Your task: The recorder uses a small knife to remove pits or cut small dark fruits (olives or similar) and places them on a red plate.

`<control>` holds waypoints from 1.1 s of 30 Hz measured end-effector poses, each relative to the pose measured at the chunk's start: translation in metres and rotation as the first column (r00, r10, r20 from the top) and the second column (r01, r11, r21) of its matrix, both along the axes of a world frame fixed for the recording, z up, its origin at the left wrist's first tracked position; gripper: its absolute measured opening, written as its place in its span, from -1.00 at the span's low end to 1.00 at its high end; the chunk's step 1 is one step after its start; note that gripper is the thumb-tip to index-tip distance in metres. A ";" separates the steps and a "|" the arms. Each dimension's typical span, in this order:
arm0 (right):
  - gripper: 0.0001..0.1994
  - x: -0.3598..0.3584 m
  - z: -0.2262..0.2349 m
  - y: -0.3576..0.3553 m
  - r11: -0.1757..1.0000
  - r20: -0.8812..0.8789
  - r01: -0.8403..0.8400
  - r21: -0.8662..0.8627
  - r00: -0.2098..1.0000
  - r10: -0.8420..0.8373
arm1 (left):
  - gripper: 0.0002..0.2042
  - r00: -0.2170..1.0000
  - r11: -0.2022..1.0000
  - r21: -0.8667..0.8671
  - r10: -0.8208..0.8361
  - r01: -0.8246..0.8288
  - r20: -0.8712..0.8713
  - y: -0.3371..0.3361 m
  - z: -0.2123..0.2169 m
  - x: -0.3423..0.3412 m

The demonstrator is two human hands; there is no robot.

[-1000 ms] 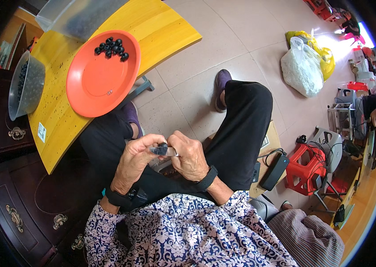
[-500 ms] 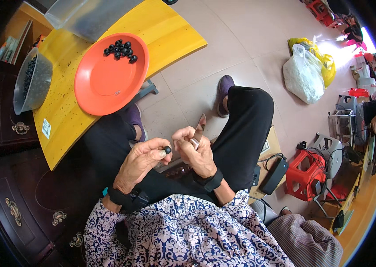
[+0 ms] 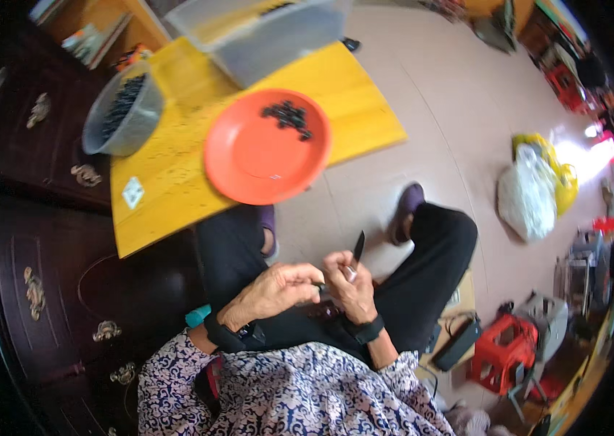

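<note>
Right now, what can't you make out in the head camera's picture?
All in the head view:
- Small dark piece: mostly covered by the left hand's fingers.
- Knife's handle: mostly hidden in the right hand's grip.
- Black round pieces on the orange plate: too blurred to count.
- Clear bin: partly cut off by the top edge.

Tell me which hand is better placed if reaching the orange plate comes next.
Probably the left hand: it lies nearer the orange plate, seemingly pinching a small dark piece, while the right hand grips a knife.
</note>
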State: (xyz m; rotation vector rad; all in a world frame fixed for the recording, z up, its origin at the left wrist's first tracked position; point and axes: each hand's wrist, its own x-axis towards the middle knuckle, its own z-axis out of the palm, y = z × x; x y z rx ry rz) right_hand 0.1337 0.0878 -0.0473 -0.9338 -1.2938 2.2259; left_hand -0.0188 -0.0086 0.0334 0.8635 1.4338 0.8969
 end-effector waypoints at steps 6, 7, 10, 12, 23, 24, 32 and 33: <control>-0.92 0.006 -0.004 0.001 0.997 0.093 0.057 -0.051 0.994 -0.052 | -0.77 0.774 0.848 0.387 0.506 -0.363 -0.381 -0.029 0.084 -0.113; -0.92 0.006 -0.007 0.001 0.996 0.100 0.060 -0.067 0.994 -0.053 | -0.73 0.719 0.782 0.441 0.601 -0.440 -0.350 -0.031 0.096 -0.144; -0.94 0.005 -0.012 -0.001 0.993 0.080 0.074 -0.090 0.995 -0.067 | -0.76 0.549 0.679 0.595 0.720 -0.431 -0.425 -0.033 0.128 -0.248; -0.94 0.004 -0.018 -0.003 0.993 0.065 0.051 -0.105 0.997 -0.044 | -0.77 0.349 0.551 0.571 0.832 -0.609 -0.431 -0.033 0.138 -0.297; -0.92 0.003 -0.011 0.001 0.992 0.072 0.076 -0.099 0.995 -0.069 | -0.79 0.670 0.903 0.409 0.385 -0.131 -0.635 0.057 0.073 -0.141; -0.92 0.003 -0.009 0.003 0.991 0.074 0.082 -0.105 0.994 -0.075 | -0.78 0.652 0.930 0.360 0.322 -0.080 -0.686 0.069 0.073 -0.126; -0.92 0.004 -0.005 0.002 0.996 0.020 0.041 -0.079 0.999 -0.039 | -0.73 0.360 0.814 0.380 0.228 0.440 -0.905 0.127 0.048 -0.118; -0.92 0.004 -0.002 0.002 0.996 0.024 0.024 -0.085 0.999 -0.022 | -0.76 0.376 0.844 0.349 0.194 0.407 -0.906 0.132 0.042 -0.118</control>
